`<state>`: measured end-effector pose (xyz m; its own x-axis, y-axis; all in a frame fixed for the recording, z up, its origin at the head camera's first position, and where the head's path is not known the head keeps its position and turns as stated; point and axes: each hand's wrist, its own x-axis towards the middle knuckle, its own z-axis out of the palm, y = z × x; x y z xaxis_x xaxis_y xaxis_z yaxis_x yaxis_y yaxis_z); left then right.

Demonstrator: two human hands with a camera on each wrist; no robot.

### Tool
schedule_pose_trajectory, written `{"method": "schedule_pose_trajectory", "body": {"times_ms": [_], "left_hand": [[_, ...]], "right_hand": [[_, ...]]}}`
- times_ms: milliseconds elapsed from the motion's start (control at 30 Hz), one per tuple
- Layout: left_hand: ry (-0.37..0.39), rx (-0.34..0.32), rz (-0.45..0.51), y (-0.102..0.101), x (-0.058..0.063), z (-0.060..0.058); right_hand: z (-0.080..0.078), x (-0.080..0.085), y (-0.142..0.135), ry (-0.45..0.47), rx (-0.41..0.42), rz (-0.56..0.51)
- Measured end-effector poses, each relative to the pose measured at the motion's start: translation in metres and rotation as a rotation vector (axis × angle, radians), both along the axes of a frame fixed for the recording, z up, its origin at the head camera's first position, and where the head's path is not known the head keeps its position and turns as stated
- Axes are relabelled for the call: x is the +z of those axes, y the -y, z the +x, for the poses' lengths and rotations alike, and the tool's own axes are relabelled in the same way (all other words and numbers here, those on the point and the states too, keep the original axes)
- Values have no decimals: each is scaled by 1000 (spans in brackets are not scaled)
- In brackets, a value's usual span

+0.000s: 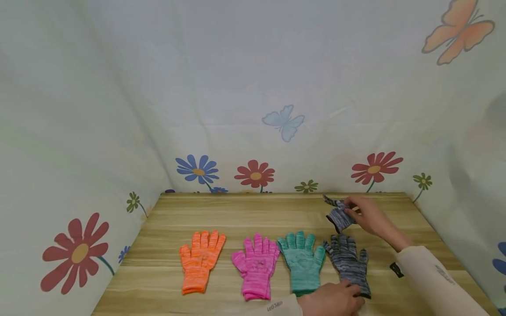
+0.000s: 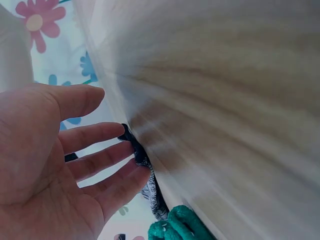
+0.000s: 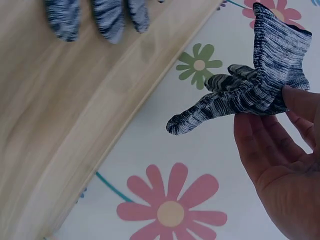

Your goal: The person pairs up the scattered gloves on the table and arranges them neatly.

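Observation:
My right hand [image 1: 368, 216] pinches a dark grey and white marled knit glove [image 1: 341, 219] above the table's back right. In the right wrist view, that glove [image 3: 275, 75] hangs from the thumb and fingertips, cuff up, some fingers dangling to the left. A matching grey glove [image 1: 348, 260] lies flat below it, fingers pointing away. At its cuff, my left hand [image 1: 331, 299] reaches in from the front. The left wrist view shows those fingers [image 2: 97, 132] fairly straight and spread, their tips at the dark cuff edge [image 2: 145, 160].
Left of the grey glove lie a green glove [image 1: 303, 261], a pink glove [image 1: 258, 265] and an orange glove [image 1: 200, 260] in a row on the wooden table [image 1: 158, 259]. A small black item [image 1: 396, 270] sits by the right sleeve. A flower-printed curtain [image 1: 221, 87] surrounds the table.

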<state>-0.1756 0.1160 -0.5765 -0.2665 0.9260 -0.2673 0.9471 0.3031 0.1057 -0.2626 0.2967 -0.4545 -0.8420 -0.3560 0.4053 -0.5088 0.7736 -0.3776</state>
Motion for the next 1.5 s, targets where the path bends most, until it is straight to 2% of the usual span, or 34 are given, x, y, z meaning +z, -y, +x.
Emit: {"method": "schedule_pose_trajectory", "body": {"times_ms": [67,133,233,433,600,700,867,1033,1133,1233,1300,1400,1500], "left_hand": [[10,44,-10,2,20,8],[15,87,-13,4,36,15],[7,120,-11,5,47,20],[-18,106,7,8,49,22],[-84,52,72,15,49,26],[-108,52,75,19,51,29],[-75,60,29,22,53,30],[-61,43,23,23,52,29],[-41,63,27,22,52,30],[-35,71,27,22,51,30],[-45,66,21,22,52,30],[-75,63,16,23,53,32],[-81,84,17,25,54,34]], "right_hand": [[6,-2,-4,-10,10,17],[11,-4,-8,-28,14,40],[19,-8,-13,-67,26,67],[33,-12,-20,-145,46,124],[44,-16,-24,-132,53,180],[49,-18,-25,-126,59,201],[55,-24,-23,-139,102,226],[58,-33,-20,-75,204,255],[59,-38,-19,9,217,290],[64,-40,-19,82,173,298],[71,-39,-18,96,102,280],[85,-36,-14,15,-13,246],[98,-34,-8,-33,-84,258]]}}
